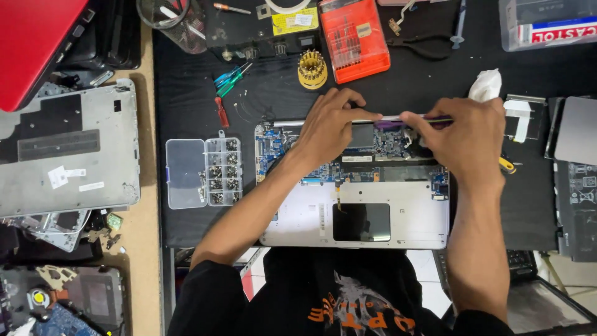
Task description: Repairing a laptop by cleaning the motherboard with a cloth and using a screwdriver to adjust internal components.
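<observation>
An opened silver laptop base (398, 218) lies on the black mat with its blue circuit board (272, 149) exposed along the far side. My left hand (333, 124) rests on the board near the far edge, fingers pressing at the hinge strip (388, 117). My right hand (466, 137) grips a thin purple-tipped tool (438, 120) and holds it against that same far edge. A yellow-handled tool (507, 165) peeks out under my right wrist.
A clear screw organiser box (204, 172) sits left of the laptop. Screwdrivers (227, 78), a yellow bit holder (311, 68) and an orange bit case (354, 38) lie beyond. A grey laptop cover (65, 149) is at left, more laptop parts (575, 180) at right, white tissue (485, 84) nearby.
</observation>
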